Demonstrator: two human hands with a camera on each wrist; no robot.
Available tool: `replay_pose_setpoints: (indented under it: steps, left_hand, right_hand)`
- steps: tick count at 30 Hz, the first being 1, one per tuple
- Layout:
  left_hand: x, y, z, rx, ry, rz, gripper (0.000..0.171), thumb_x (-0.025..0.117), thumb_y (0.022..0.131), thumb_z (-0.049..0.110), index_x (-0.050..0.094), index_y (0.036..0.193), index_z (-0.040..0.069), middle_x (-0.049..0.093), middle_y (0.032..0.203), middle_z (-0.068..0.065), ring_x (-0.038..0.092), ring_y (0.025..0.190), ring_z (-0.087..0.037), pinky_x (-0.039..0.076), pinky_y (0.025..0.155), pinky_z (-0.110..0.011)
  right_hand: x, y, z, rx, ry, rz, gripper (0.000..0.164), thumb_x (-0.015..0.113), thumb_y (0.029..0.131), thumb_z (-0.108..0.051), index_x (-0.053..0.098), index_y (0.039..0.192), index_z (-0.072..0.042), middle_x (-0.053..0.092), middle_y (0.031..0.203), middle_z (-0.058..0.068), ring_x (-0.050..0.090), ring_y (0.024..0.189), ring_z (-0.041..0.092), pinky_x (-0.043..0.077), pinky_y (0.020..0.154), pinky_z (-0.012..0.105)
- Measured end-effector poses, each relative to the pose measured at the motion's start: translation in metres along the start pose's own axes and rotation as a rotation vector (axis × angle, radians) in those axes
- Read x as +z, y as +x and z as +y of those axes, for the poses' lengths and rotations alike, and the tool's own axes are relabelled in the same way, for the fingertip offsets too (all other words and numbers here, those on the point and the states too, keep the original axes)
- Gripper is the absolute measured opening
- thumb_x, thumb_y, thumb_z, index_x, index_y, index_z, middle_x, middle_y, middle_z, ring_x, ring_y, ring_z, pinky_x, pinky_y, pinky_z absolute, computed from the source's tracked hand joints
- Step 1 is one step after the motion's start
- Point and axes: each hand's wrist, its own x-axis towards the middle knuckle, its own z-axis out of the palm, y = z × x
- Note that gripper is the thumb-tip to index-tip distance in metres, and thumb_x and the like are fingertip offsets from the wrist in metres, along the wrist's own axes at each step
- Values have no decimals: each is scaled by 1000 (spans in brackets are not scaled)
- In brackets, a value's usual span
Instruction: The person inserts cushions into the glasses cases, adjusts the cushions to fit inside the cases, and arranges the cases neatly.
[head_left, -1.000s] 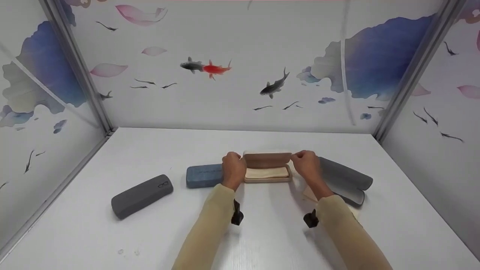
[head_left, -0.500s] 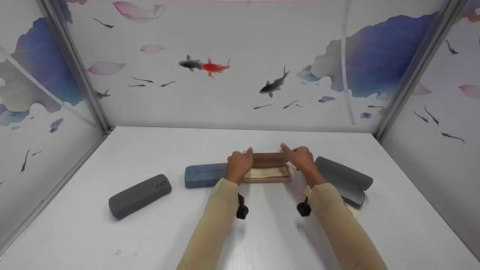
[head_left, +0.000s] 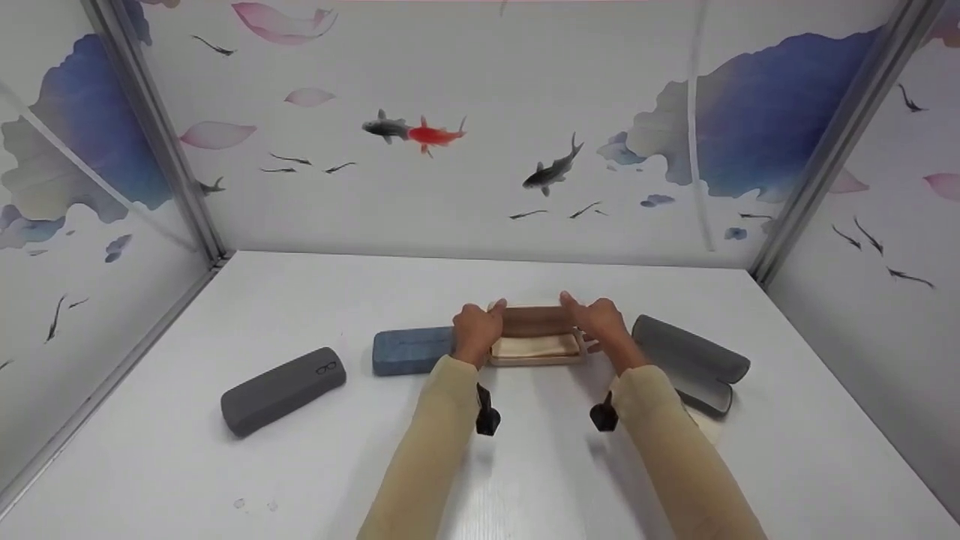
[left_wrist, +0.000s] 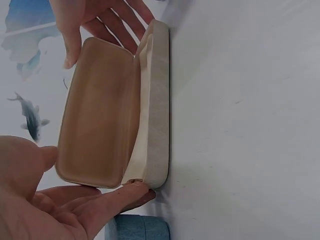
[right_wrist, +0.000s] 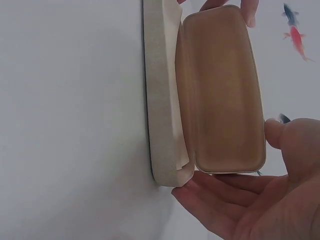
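A beige glasses case [head_left: 536, 361] stands with its lid raised on the white table. Its brown lining [left_wrist: 97, 115] faces me, and a folded cream cloth [head_left: 534, 346] lies in the base. My left hand [head_left: 477, 330] holds the case's left end, thumb at the lid's top edge and fingers along the side down to the base. At the other end, my right hand [head_left: 600, 322] has its thumb on the lid's edge [right_wrist: 262, 135] and its fingers against the side. The right wrist view shows those fingers reaching the base's corner.
A blue glasses case [head_left: 411, 351] lies closed just left of my left hand. Farther left is a closed dark grey case [head_left: 283, 391]. An open grey case [head_left: 686, 364] lies to the right, with a pale cloth [head_left: 706, 426] partly under it. Panels enclose the table's back and sides.
Both hands have moved inward on the beige case, and their thumbs now lie on the lid's top edge. The right fingers have spread down the side. The lid remains raised.
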Motion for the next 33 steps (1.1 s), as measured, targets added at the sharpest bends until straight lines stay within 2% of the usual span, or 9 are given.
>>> replay_pose_setpoints:
  steps: [4,7,11,16,18,21,26,30,33]
  left_hand:
    - [-5,-3,2,-12,-31,-70,45,52,105,34,62,113,-9,65,118,-28,65,103,-36,52,91,-45]
    - [-7,-4,4,-36,-70,-99,47,51,105,33,58,124,-9,61,130,-27,61,119,-39,51,99,-48]
    - [-5,-4,4,-54,-91,-105,53,51,105,32,52,135,-11,59,134,-27,60,123,-37,51,100,-49]
    - [-4,-4,3,-74,-100,-108,53,52,105,32,51,137,-11,58,136,-26,58,125,-36,50,102,-48]
    - [-5,-3,1,-75,-104,-112,51,52,105,32,54,132,-11,60,133,-26,59,122,-35,50,101,-46]
    - [-4,-3,-1,-62,-90,-112,45,52,105,31,59,122,-10,63,121,-24,62,105,-29,51,92,-42]
    - [-4,-1,-4,-71,-72,-105,40,55,104,31,63,116,-7,65,104,-14,55,86,-20,49,78,-35]
    - [-4,1,-5,-85,-69,-117,40,56,103,30,65,113,-7,59,88,-8,52,74,-17,46,65,-31]
    - [-5,2,-6,-89,-65,-132,37,57,103,30,66,104,-6,51,75,-3,47,63,-15,44,56,-29]
  right_hand:
    - [-4,-1,0,-7,12,-40,86,45,100,-57,30,148,12,48,142,29,54,130,45,53,101,49]
    - [-8,-4,1,-21,29,-84,86,46,99,-57,29,148,11,46,143,28,52,132,45,52,102,48]
    - [-11,-3,3,-31,24,-113,85,47,100,-57,30,148,11,46,144,28,52,132,43,52,102,46]
    - [-11,-1,2,2,3,-126,83,47,101,-56,32,149,10,47,146,26,52,133,41,51,103,45]
    - [-11,0,3,11,5,-134,82,47,101,-55,33,149,9,46,146,26,52,134,41,51,104,45]
    - [-11,1,4,9,6,-144,79,48,101,-54,36,147,9,48,146,26,52,133,40,51,104,44]
    - [-12,2,4,2,3,-170,74,48,102,-52,44,144,8,49,146,24,52,134,38,52,103,41]
    - [-13,1,5,3,8,-211,73,47,103,-52,40,147,7,43,150,24,46,139,38,48,107,42]
    - [-13,-1,5,-17,-1,-242,76,43,104,-51,33,150,9,37,154,26,40,143,40,45,110,44]
